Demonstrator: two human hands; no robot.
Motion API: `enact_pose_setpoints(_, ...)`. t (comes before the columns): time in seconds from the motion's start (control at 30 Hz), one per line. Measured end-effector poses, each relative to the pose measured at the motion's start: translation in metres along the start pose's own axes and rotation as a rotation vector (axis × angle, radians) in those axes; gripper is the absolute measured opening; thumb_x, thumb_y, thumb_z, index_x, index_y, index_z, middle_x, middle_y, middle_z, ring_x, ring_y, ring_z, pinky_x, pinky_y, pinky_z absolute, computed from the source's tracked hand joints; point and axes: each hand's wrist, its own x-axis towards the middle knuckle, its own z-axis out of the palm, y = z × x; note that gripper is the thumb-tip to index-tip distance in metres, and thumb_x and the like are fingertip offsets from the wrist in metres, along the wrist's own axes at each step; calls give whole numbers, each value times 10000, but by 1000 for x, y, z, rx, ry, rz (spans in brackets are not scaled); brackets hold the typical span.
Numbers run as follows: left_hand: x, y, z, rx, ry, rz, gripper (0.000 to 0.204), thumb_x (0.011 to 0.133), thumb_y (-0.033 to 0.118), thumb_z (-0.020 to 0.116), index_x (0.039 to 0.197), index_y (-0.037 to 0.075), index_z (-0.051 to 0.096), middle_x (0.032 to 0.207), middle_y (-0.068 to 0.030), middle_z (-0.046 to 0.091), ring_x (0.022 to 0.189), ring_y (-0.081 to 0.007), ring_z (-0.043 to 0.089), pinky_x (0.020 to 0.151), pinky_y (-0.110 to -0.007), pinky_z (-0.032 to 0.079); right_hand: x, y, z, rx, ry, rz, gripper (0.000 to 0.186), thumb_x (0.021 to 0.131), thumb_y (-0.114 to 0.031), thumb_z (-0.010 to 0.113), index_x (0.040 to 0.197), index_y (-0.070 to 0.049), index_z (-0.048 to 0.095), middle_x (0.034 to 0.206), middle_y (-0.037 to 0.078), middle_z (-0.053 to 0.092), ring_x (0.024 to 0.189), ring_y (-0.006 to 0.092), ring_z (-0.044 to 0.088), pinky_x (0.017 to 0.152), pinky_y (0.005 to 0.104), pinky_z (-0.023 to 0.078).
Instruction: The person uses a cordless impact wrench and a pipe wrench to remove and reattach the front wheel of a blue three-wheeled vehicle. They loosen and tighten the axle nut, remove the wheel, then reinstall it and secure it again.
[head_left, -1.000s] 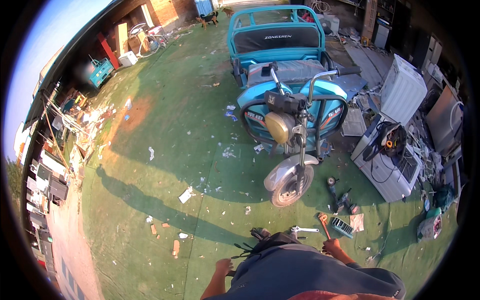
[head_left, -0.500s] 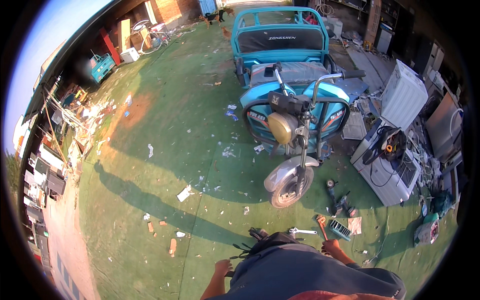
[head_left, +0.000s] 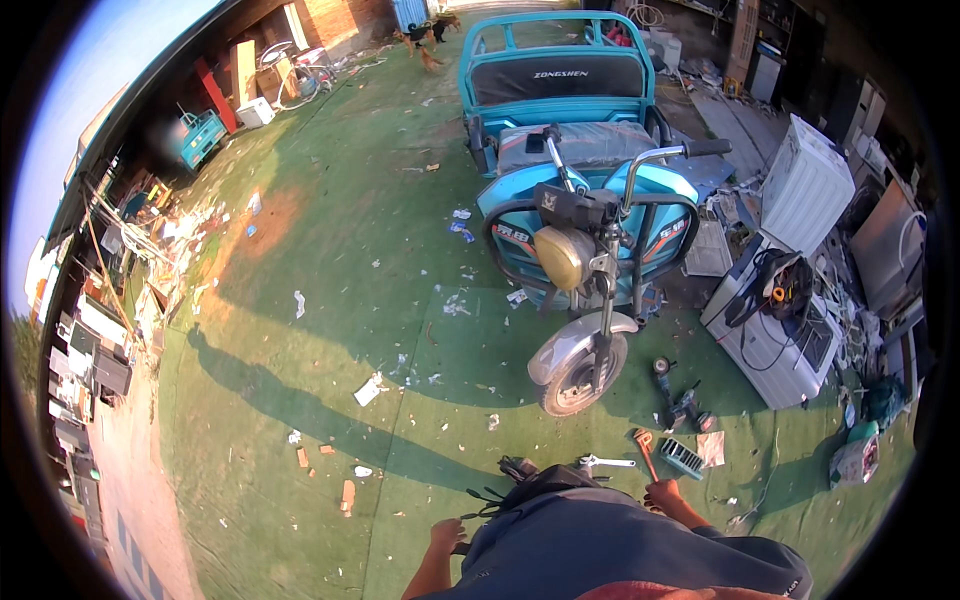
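Note:
My left hand (head_left: 446, 533), beside my dark shirt at the lower edge, has its fingers curled round; a bit of something dark shows beside it. My right hand (head_left: 663, 494) is closed too, and what it holds, if anything, is hidden. Just beyond it is an orange pipe wrench (head_left: 645, 455); I cannot tell whether the hand touches its handle end. A silver wrench (head_left: 610, 462) and a green slotted case (head_left: 682, 458) lie nearby. A dark object (head_left: 516, 467) shows partly past the shirt.
A turquoise cargo tricycle (head_left: 563, 78) stands ahead, front wheel (head_left: 587, 375) toward me. Power tools (head_left: 683, 405) lie right of the wheel. White appliances (head_left: 808, 187), one bearing a black bag (head_left: 775, 290), stand at right. Scraps litter the green floor (head_left: 300, 250); dogs (head_left: 425, 40) are far off.
The view has shifted very slightly. One of the distant dogs has moved a little to the left. Both my hands stay where they were.

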Motion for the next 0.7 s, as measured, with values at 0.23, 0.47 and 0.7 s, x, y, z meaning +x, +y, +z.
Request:
enact_pose_setpoints(0.23,-5,31,-24,-34,-42,-44,136,818,122,592,925,42,565,793,-85,530,702,-230,572,583,-349,487,4,3,4,-45,-13,20,164,934,-145,604,960,12,644,791,140,702,624,259,705,477,382,525)
enact_pose_setpoints(0.47,-1,42,-35,-194,-90,-126,115,836,116,550,920,37,551,793,-101,525,690,-236,553,561,-350,458,-11,-15,14,-13,14,-21,145,928,-98,583,929,32,648,717,135,660,529,258,653,416,371,477)
enact_pose_setpoints(0.7,-2,44,-38,-105,-80,-96,129,848,154,536,897,36,552,781,-111,522,695,-249,554,559,-366,453,-5,-16,16,-6,-30,-6,158,929,-123,597,944,28,641,752,141,672,578,255,675,451,372,504)
